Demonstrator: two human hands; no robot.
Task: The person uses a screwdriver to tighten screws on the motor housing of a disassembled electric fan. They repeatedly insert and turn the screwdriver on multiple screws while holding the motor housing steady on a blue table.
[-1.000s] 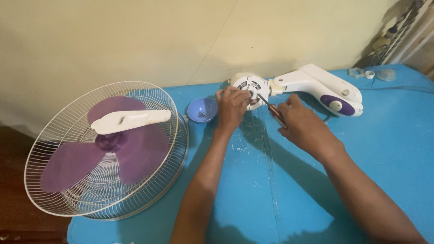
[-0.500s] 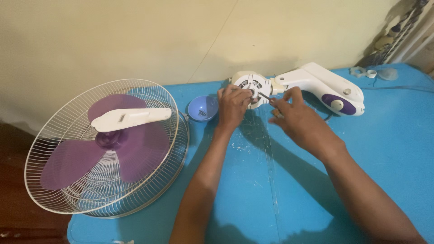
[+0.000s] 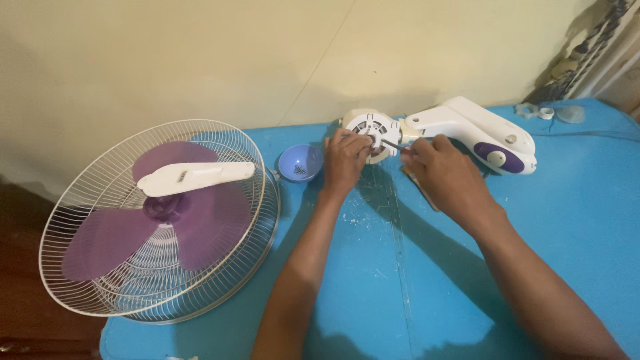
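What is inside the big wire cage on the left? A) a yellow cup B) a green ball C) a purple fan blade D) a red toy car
C: the round white wire cage at the left edge of the blue table holds a purple fan blade with a white plastic piece lying across the top.

I am seeing soft, warm indoor light falling from above and slightly behind me, leaving the blue table (image 3: 587, 220) evenly lit with only faint sheen. The left hand (image 3: 343, 163) and right hand (image 3: 447, 177) are casting dark, soft-edged shadows that are stretching down the table toward me. The wall (image 3: 200, 60) is fading dimmer toward the left, and the bottom left corner is sinking into near black. Edges are bending slightly; fine detail is looking soft.
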